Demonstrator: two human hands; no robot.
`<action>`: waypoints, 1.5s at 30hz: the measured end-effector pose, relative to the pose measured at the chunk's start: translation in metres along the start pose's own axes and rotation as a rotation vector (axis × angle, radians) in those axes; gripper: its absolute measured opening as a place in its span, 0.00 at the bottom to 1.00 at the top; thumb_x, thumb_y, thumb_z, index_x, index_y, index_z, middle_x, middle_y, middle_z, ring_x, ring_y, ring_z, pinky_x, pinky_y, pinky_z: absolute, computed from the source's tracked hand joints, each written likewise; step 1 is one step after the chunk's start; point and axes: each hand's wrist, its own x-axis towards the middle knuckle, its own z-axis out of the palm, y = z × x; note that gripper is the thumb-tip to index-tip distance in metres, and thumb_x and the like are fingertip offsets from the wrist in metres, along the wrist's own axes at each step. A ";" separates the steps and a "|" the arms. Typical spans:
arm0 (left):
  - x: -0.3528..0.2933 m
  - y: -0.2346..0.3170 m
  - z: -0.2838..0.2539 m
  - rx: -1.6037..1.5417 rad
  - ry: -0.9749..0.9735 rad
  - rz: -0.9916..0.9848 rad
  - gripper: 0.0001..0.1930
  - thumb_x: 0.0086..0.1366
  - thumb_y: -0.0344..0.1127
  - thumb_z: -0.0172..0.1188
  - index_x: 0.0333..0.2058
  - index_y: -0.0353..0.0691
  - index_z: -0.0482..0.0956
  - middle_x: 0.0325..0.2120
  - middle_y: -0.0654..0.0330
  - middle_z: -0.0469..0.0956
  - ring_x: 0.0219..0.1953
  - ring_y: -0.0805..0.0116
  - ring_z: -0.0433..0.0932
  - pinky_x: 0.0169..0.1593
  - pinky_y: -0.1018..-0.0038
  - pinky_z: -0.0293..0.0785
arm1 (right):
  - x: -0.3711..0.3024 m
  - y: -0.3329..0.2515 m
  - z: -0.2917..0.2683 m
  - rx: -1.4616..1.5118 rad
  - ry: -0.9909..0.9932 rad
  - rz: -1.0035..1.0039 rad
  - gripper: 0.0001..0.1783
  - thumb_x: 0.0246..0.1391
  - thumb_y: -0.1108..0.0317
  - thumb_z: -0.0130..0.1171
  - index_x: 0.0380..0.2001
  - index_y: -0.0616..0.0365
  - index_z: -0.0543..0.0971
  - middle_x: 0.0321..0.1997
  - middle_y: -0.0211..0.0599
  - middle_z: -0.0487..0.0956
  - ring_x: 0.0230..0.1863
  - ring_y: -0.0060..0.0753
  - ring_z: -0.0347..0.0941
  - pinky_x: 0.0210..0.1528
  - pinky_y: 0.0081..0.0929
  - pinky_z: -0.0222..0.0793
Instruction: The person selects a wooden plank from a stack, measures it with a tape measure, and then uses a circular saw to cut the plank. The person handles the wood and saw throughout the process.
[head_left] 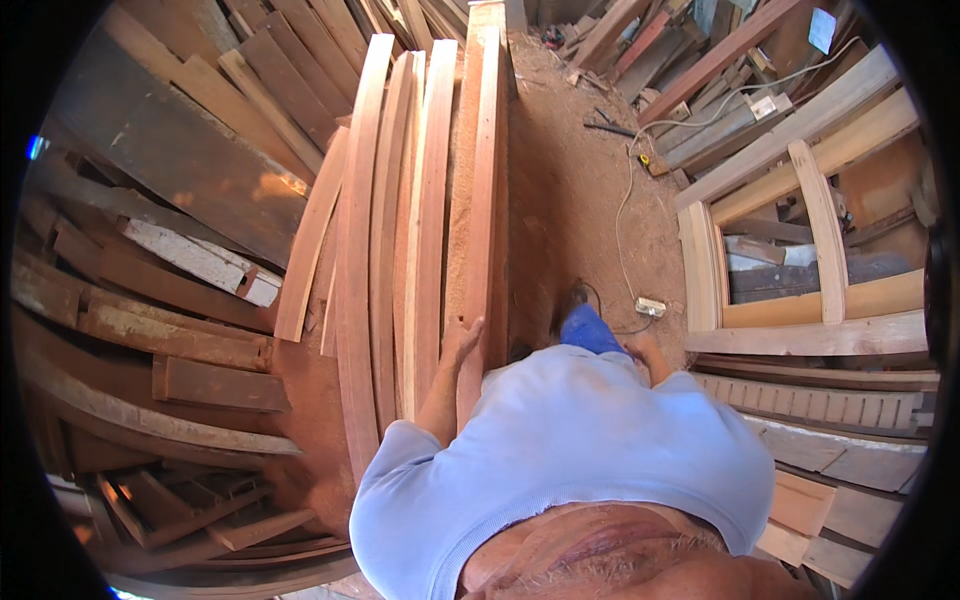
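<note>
My left hand (463,338) is on a long reddish wooden board (484,190), its fingers at the board's left edge. This board lies lengthwise on the bench in front of me, along a paler, dusty strip of wood (462,205). To its left, several long planks (357,220) lie side by side, pointing away from me. My right hand (642,347) is low beside my body at the right, mostly behind my light blue shirt. Its fingers are hidden, so what it holds, if anything, does not show.
Stacked boards (190,150) crowd the left side. At the right stands a pale wooden frame (820,235) with crossbars. A white cable (622,215) runs over the sawdust-covered floor (560,150) to a socket box (650,306). A yellow-and-black tool (645,160) lies farther off.
</note>
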 end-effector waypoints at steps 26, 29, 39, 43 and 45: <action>0.292 0.219 0.027 0.139 0.300 -0.188 0.44 0.55 0.59 0.70 0.59 0.30 0.71 0.55 0.37 0.76 0.60 0.41 0.74 0.64 0.53 0.69 | 0.421 -0.163 -0.282 0.315 -0.227 0.064 0.16 0.62 0.54 0.61 0.29 0.56 0.81 0.20 0.35 0.78 0.17 0.27 0.70 0.18 0.34 0.64; 0.313 0.191 0.020 0.012 0.353 -0.220 0.35 0.57 0.56 0.70 0.49 0.28 0.76 0.42 0.43 0.80 0.46 0.49 0.79 0.50 0.58 0.74 | 0.431 -0.222 -0.303 0.339 -0.305 0.122 0.15 0.63 0.56 0.62 0.28 0.55 0.81 0.19 0.34 0.78 0.16 0.27 0.69 0.18 0.32 0.64; 0.506 0.349 -0.016 -0.157 0.026 -0.196 0.30 0.63 0.58 0.66 0.43 0.30 0.82 0.34 0.50 0.83 0.39 0.61 0.80 0.43 0.63 0.75 | 0.579 -0.254 -0.293 0.515 -0.419 0.143 0.16 0.58 0.63 0.62 0.20 0.60 0.79 0.16 0.40 0.76 0.14 0.32 0.70 0.15 0.36 0.61; 0.586 0.404 -0.044 -0.090 -0.115 -0.114 0.35 0.62 0.61 0.65 0.48 0.28 0.82 0.43 0.41 0.84 0.49 0.55 0.82 0.52 0.61 0.76 | 0.646 -0.265 -0.295 0.460 -0.307 0.269 0.14 0.57 0.64 0.63 0.21 0.60 0.80 0.17 0.42 0.76 0.14 0.34 0.71 0.13 0.34 0.59; 0.615 0.432 -0.041 -0.040 -0.034 -0.090 0.36 0.61 0.61 0.66 0.49 0.27 0.81 0.45 0.39 0.83 0.51 0.51 0.82 0.55 0.59 0.75 | 0.678 -0.259 -0.296 0.554 -0.207 0.243 0.14 0.57 0.64 0.63 0.22 0.60 0.80 0.17 0.43 0.76 0.14 0.36 0.72 0.13 0.36 0.61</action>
